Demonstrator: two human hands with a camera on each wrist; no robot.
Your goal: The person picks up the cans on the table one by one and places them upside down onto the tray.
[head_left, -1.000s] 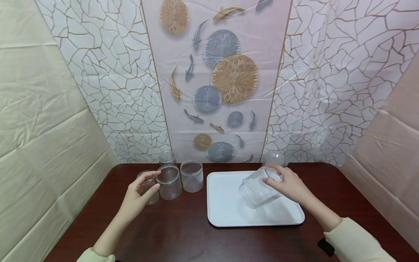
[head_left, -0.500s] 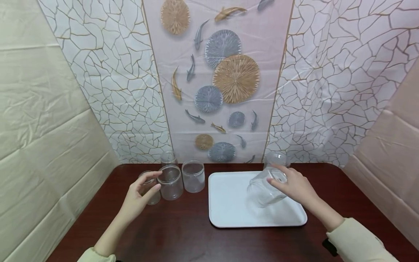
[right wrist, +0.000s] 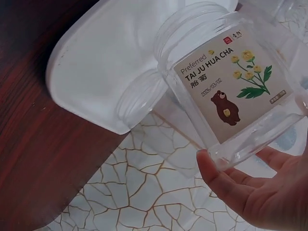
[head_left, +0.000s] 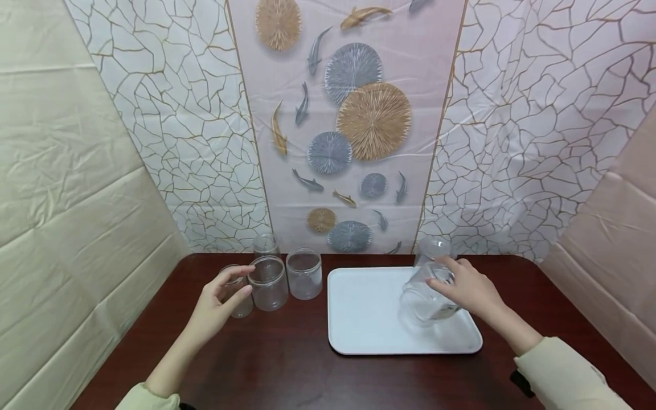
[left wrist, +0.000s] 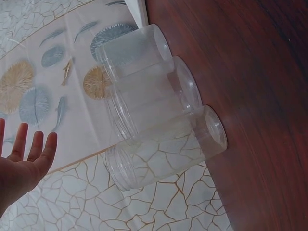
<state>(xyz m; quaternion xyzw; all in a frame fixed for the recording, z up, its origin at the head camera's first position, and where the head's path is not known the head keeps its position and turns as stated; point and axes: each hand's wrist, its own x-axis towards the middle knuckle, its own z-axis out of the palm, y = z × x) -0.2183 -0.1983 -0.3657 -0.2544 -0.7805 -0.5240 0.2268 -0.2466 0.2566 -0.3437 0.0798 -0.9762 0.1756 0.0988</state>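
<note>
My right hand (head_left: 468, 285) grips a clear plastic jar (head_left: 421, 302) by its base end. The jar is tilted, its threaded mouth pointing down and left above the white tray (head_left: 359, 319). In the right wrist view this jar bears a paper label (right wrist: 231, 84) with a brown bear and yellow flowers, and looks see-through inside. My left hand (head_left: 215, 302) hovers at the left with thumb and fingers apart, holding nothing. Close to it stand several lidless clear jars, among them a front jar (head_left: 270, 290) and one nearer the tray (head_left: 305, 279); the left wrist view shows the hand apart from them.
Another clear jar (head_left: 434, 248) stands behind the tray's right part, partly hidden by the right hand and held jar. At the back left is a further jar (head_left: 266, 244). The dark red table (head_left: 287, 364) meets a patterned cloth wall (head_left: 374, 193) at the back.
My right hand has shifted slightly right with the jar, whose mouth has swung right and more toward the tray. The left hand stays nearly still. The view has shifted slightly.
</note>
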